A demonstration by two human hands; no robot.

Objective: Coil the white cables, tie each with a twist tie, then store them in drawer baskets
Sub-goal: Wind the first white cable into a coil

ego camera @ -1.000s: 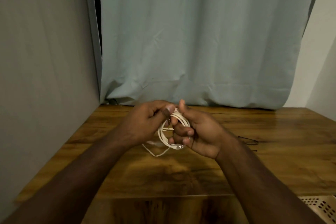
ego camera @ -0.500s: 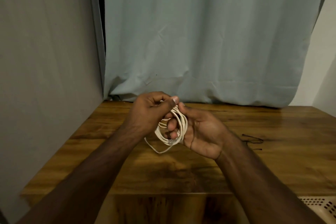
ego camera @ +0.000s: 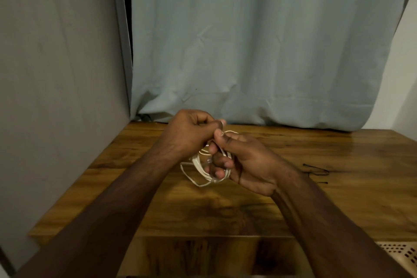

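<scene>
The right hand (ego camera: 246,162) is gripping the coiled white cable (ego camera: 206,170), fingers curled through its loops; the left hand (ego camera: 191,131) is pinching the top of the coil, just above the wooden table (ego camera: 338,198). Coiling is seemingly finishing; next, one hand is likely needing a twist tie (ego camera: 316,168), lying on the table right of the coil, while the other is keeping the loops gathered.

A glossy wooden counter (ego camera: 316,205) carries thin black twist ties (ego camera: 316,168) near its right edge.
</scene>
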